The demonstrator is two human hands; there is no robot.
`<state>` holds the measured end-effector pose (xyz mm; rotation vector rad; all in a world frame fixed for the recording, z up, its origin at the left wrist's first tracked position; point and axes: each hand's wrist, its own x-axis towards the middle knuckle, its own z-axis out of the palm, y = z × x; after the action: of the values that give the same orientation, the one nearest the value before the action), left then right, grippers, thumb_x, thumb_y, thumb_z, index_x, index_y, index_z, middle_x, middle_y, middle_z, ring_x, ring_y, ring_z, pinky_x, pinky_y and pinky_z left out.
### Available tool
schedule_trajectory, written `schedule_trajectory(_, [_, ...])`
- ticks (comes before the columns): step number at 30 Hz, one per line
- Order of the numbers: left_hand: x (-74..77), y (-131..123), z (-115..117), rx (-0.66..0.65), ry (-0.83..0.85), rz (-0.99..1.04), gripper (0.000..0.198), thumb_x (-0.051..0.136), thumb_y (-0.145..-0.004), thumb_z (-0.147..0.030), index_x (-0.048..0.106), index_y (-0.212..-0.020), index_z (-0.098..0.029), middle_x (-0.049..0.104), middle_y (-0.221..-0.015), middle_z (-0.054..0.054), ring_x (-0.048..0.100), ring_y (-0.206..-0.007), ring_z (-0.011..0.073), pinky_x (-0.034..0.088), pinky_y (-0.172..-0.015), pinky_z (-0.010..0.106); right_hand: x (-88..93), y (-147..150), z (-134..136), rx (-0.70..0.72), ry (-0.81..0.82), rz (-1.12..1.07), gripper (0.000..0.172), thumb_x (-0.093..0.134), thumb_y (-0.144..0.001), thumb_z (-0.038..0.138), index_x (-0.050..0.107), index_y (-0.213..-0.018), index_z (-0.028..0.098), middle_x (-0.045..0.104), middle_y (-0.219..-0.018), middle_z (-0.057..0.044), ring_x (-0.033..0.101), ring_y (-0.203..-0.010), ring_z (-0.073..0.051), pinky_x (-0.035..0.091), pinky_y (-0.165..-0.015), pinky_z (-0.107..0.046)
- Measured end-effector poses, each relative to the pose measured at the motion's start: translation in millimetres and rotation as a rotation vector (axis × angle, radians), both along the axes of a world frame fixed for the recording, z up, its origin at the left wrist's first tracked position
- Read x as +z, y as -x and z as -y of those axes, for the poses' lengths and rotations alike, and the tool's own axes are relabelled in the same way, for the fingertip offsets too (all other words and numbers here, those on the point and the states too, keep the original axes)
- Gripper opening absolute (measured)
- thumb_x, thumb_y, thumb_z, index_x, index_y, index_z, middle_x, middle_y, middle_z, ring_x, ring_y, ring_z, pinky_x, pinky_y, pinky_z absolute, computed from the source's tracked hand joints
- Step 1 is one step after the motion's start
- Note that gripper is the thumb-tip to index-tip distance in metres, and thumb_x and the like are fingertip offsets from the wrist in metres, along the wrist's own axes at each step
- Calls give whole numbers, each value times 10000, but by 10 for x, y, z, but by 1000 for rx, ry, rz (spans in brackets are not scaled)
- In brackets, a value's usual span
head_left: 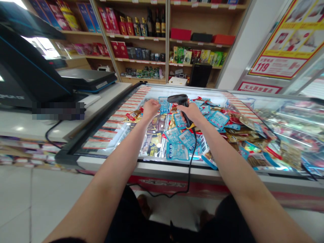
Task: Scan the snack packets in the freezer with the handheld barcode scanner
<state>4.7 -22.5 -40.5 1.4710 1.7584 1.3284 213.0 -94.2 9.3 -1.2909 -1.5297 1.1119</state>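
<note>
My right hand point(191, 113) is wrapped round the grip of a black barcode scanner point(178, 98), its head pointing left. A black cable runs down from the scanner's handle. My left hand point(151, 109) is closed on the edge of a blue snack packet point(164, 105), whose printed back faces up in front of the scanner. Beneath and to the right of both hands, several blue snack packets point(177, 150) lie heaped on the glass top of a chest freezer point(116, 148). A red and gold packet point(135, 114) lies left of my left hand.
On the left counter stand a black checkout terminal point(30, 71) and a weighing scale point(88, 79). Beyond the freezer, wooden shelves point(140, 37) hold boxes and bottles. More gold and red packets point(288, 155) are piled on the right. The scanner cable point(189, 175) hangs over the front edge.
</note>
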Motion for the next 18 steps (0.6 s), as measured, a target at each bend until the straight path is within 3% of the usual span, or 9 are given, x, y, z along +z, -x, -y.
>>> schedule_trajectory(11, [148, -81, 178, 50, -44, -8, 66, 655, -733, -143, 684, -791, -154, 734, -768, 38, 719, -814, 205, 592, -741, 290, -26, -7, -21, 44, -19, 15, 407, 626, -982, 238, 531, -587, 207, 543, -434, 3, 470, -343, -124, 423, -357, -246])
schedule_trajectory(18, [133, -84, 165, 43, -33, 38, 63, 651, -737, -122, 669, -782, -163, 710, -739, 23, 698, -725, 186, 584, -668, 278, -15, -4, -5, 59, -11, 4, 410, 629, -983, 242, 532, -586, 204, 554, -458, -4, 476, -358, -128, 421, -358, -255])
